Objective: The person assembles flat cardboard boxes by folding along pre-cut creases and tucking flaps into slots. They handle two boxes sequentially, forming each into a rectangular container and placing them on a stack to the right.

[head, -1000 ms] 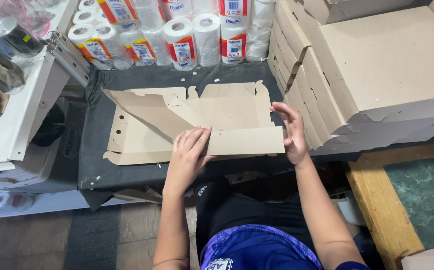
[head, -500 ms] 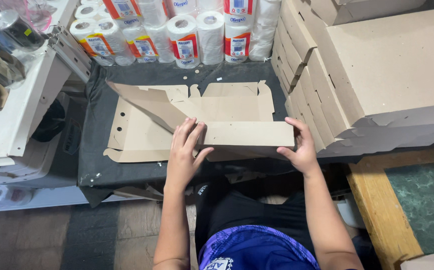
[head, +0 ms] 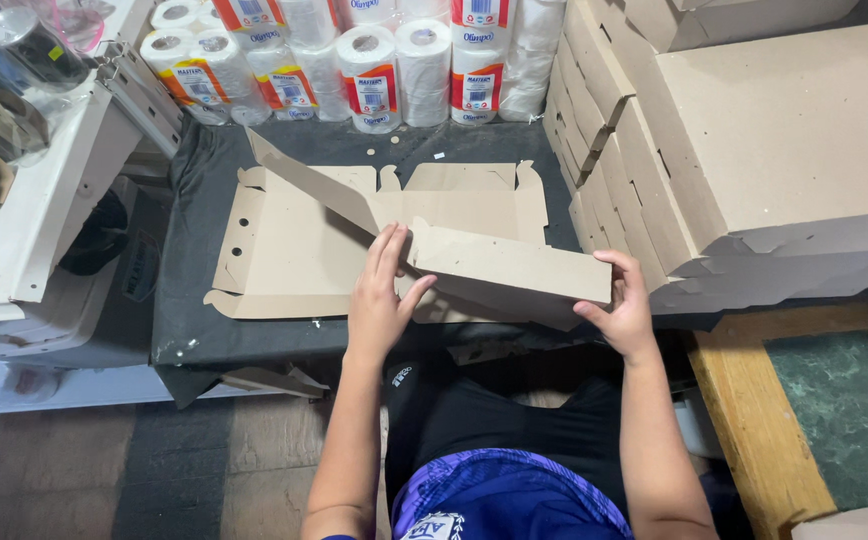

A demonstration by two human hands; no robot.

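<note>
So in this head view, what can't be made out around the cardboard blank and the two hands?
- Flat brown cardboard box blank: the near right part lies under the raised flap.
- Left hand: the palm is pressed down, so contact beneath is hidden.
- Right hand: the fingertips curl behind the flap's end.
- Stacked folded cardboard boxes: cut off by the right edge.

Your raised brown cardboard flap hides the flat box blank beneath it; the stacked folded cardboard boxes run off the frame's right edge.
</note>
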